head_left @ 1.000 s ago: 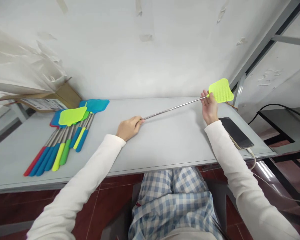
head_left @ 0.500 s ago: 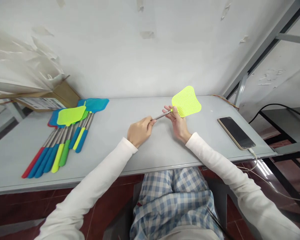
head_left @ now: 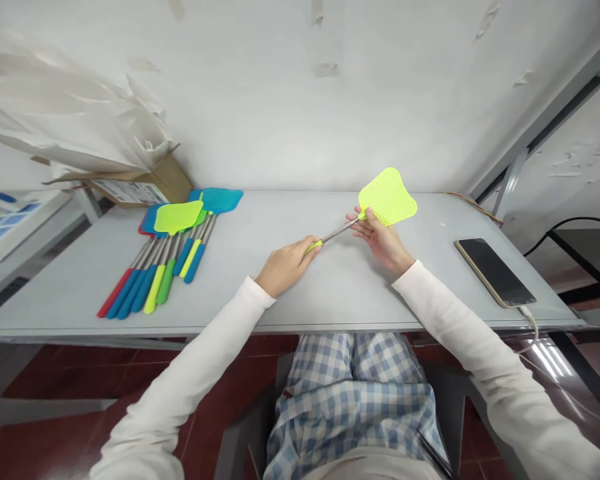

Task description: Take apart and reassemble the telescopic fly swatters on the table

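A yellow fly swatter (head_left: 389, 197) with a perforated head and a thin metal rod is held over the table between both hands. My left hand (head_left: 289, 265) is wrapped round its yellow grip, most of which the fingers hide. My right hand (head_left: 383, 241) is at the neck, where the rod meets the head; the thumb presses on the front and the other fingers stretch out behind. To the left lies a row of fly swatters (head_left: 153, 277) with red, blue, yellow and green grips, their heads overlapping toward the wall.
A smartphone (head_left: 495, 272) with a white cable lies on the right of the grey table (head_left: 300, 307). An opened cardboard box (head_left: 167, 181) stands at the back left, by the wall. A metal frame post (head_left: 511, 180) rises on the right.
More of the yellow grip now shows beyond my left hand, which sits further back from the head. My right hand stays at the neck. The camera view has turned slightly left.
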The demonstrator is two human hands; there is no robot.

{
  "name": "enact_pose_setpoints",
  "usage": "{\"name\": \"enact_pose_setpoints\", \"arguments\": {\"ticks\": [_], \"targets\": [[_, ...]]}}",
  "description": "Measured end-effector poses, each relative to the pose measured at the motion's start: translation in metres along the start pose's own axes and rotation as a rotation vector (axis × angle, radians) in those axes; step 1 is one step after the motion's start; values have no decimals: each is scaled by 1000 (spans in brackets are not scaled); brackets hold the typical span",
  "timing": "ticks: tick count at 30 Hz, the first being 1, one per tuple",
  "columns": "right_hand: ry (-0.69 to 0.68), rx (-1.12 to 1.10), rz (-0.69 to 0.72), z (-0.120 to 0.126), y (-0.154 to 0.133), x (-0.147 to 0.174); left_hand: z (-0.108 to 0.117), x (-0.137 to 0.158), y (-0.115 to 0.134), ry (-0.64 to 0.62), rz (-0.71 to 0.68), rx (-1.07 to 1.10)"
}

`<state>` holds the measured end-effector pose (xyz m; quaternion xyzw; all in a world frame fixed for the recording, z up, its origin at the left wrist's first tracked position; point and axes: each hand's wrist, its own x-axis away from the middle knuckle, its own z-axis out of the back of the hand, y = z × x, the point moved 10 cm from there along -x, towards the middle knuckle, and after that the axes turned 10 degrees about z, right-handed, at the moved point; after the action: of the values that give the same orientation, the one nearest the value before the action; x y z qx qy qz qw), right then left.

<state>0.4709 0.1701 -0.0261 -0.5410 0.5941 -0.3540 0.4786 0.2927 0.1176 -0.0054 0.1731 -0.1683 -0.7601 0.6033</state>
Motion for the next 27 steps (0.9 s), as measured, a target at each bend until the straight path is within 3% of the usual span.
{"name": "enact_pose_setpoints", "arguments": {"ticks": [2, 5, 8, 10, 13, 16, 20, 27], "targets": [[-80, 8, -5, -9, 0, 3, 0, 6, -5, -8, 10, 37], [-302, 39, -38, -29, 6, 15, 12, 18, -20, 35, 10, 110], [-458, 149, -92, -29, 17, 29, 36, 42, -55, 87, 68, 162], [-463, 228, -105, -14, 23, 32, 56, 65, -97, 124, 232, 166], [-411, 248, -102, 8, 26, 29, 103, 110, -164, 320, 529, 28], [-372, 228, -105, 16, 27, 26, 133, 134, -200, 375, 607, -154], [-419, 313, -84, 6, 23, 29, 142, 136, -236, 341, 717, -263], [-472, 385, -71, 0, 20, 33, 140, 107, -269, 422, 798, -349]]}}
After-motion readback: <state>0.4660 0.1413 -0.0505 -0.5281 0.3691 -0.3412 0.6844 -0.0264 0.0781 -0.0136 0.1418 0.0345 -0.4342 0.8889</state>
